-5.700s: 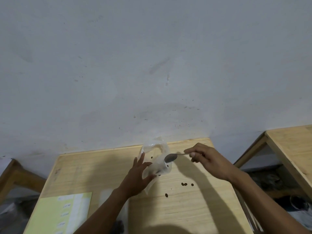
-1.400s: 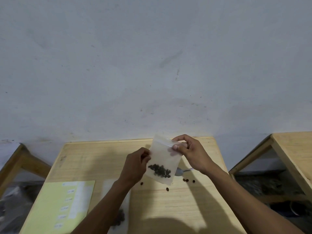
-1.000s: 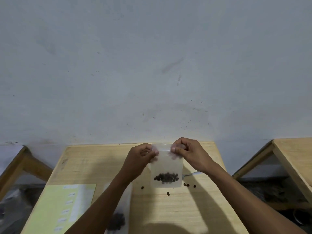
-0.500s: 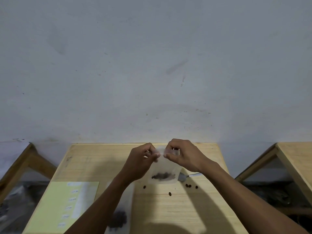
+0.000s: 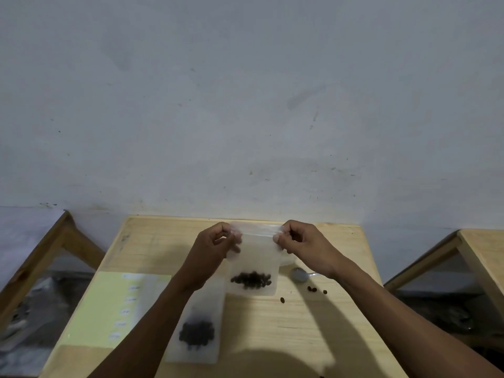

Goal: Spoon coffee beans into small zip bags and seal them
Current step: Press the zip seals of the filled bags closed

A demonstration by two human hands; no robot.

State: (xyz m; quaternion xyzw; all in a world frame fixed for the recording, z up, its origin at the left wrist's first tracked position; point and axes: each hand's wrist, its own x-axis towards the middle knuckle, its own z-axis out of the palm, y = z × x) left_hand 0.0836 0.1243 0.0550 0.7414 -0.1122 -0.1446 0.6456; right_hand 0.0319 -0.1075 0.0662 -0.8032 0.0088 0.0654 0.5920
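A small clear zip bag (image 5: 255,257) hangs upright above the wooden table (image 5: 313,323), with dark coffee beans (image 5: 251,279) pooled at its bottom. My left hand (image 5: 211,252) pinches the bag's top left corner and my right hand (image 5: 305,245) pinches the top right corner, so the zip strip is stretched between them. A metal spoon (image 5: 299,275) lies on the table below my right wrist. A second bag with beans (image 5: 196,334) lies flat under my left forearm.
A pale yellow sheet with small labels (image 5: 114,304) lies on the table's left side. A few loose beans (image 5: 312,289) lie near the spoon. Wooden furniture stands to the left (image 5: 41,257) and right (image 5: 480,257). A grey wall rises behind the table.
The spoon was put down and both hands took the bag's top edge. In the last half second my hands slid apart to the bag's two top corners, and the bag hangs flat.
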